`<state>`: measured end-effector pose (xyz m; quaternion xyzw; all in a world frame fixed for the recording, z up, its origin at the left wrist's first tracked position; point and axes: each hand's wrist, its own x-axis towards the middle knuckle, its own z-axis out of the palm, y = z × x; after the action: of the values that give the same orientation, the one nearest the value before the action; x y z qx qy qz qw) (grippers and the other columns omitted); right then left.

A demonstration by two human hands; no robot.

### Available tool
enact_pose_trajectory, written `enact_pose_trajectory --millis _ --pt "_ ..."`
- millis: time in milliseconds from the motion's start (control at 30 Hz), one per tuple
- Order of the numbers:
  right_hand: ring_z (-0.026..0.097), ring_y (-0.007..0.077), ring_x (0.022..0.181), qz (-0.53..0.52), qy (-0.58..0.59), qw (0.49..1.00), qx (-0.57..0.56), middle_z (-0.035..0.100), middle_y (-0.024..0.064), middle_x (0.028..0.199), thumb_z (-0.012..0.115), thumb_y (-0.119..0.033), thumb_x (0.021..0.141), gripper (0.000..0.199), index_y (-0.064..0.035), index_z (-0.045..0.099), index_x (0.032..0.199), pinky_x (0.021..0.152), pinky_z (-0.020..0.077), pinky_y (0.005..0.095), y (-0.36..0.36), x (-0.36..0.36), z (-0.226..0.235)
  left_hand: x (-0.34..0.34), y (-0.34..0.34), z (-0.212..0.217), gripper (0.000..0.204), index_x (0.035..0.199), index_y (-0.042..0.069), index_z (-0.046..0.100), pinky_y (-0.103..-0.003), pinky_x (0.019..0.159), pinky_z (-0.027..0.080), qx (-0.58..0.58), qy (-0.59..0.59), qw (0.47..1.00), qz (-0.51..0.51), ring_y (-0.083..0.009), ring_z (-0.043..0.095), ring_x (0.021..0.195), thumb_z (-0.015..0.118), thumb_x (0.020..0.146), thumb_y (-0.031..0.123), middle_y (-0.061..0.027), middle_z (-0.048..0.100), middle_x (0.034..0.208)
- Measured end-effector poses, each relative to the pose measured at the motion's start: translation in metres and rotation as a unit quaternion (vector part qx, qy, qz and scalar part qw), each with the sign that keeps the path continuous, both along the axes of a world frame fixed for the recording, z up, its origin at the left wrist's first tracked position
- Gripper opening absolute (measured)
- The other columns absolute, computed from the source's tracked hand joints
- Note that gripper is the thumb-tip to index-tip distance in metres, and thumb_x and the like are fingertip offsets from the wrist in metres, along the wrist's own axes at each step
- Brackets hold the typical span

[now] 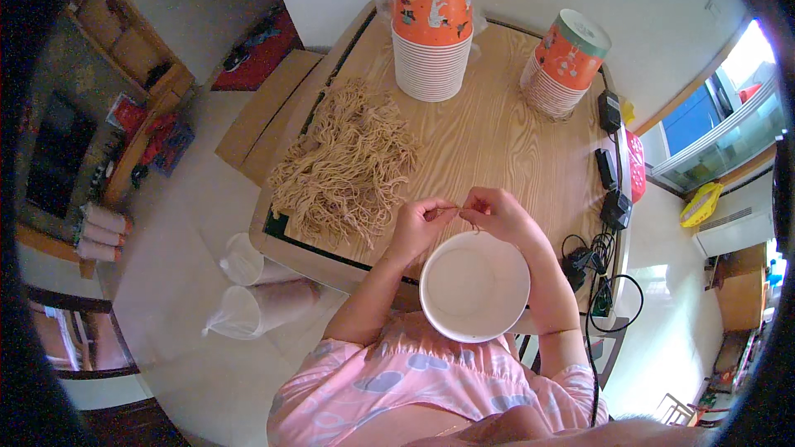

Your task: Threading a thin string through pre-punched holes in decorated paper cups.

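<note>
A white paper bucket (476, 285) stands close against my front with its open mouth facing up, and its inside shows bare. Just beyond its far rim, my left hand (421, 225) and my right hand (498, 213) almost meet. Both are closed in a fingertip pinch on a thin tan cord (445, 210) stretched between them. A short end of cord seems to hang below the right fingers, at the rim. Left of my hands lies a loose heap of tan cords (344, 165), spread over the table's left side.
Stacked upside-down orange-and-green paper buckets (432, 33) stand at the table's far side, with a smaller stack (567, 62) to their right. Black adapters (615, 209) and tangled cables (592, 258) line the right edge. Bagged stacks (265, 306) lie on the floor at left.
</note>
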<state>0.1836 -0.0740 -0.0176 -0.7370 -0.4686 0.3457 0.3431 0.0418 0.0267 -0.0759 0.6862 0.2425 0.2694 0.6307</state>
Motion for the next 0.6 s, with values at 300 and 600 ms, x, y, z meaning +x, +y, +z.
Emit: enact_pose_trajectory --millis 300,600 --pt "0.054 0.0128 0.06 0.059 0.021 0.998 0.013 0.059 0.0059 0.064 0.064 -0.015 0.077 0.013 -0.0029 0.059 0.078 0.056 0.0447 0.0297 -0.001 0.001 0.005 0.0 0.015 -0.001 0.008 0.077 0.004 0.065 -0.023 0.047 0.036 0.127 0.028 0.991 0.005 -0.0054 0.045 0.053 0.068 0.075 0.01 0.0017 0.055 0.062" --pt "0.05 0.0069 0.062 0.023 0.036 0.999 0.0 0.057 0.0006 0.066 0.062 -0.013 0.082 0.014 -0.0008 0.059 0.078 0.054 0.0409 0.023 0.006 -0.001 0.0 -0.005 0.012 0.003 0.019 0.1 0.001 0.054 -0.021 0.058 0.047 -0.159 -0.002 0.984 -0.085 -0.0065 0.056 0.066 0.059 0.082 0.005 -0.0028 0.06 0.08"
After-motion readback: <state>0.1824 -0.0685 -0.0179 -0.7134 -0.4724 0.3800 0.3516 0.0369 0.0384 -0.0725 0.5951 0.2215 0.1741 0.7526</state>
